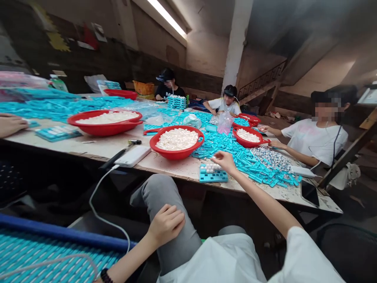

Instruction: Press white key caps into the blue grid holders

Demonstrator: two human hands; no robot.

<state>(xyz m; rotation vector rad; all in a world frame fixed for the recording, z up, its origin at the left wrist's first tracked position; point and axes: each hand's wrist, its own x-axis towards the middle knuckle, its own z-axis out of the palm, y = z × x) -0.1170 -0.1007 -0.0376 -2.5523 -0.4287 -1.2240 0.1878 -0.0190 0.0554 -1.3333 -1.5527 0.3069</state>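
My left hand (pixel 167 225) rests on my grey-trousered knee, its fingers lying loosely over it with nothing in them. At the table's front edge, my right hand (pixel 223 160) is raised with its fingertips pinched together; what they hold, if anything, is too small to name. Just below those fingers lies a turquoise plastic frame (pixel 213 177) with rows of slots. White block-like pieces (pixel 210 166) fill its far rows, while the near slots show dark. Left of it stands a red basin (pixel 173 154) heaped with small white pieces (pixel 176 139).
Loose turquoise parts (pixel 244 159) spread right of the frame. A white power bank (pixel 133 156) with a cable and a phone (pixel 309 193) lie near the edge. Another red basin (pixel 103 127) stands left. Several co-workers sit around; one's hand (pixel 11 125) reaches in at left.
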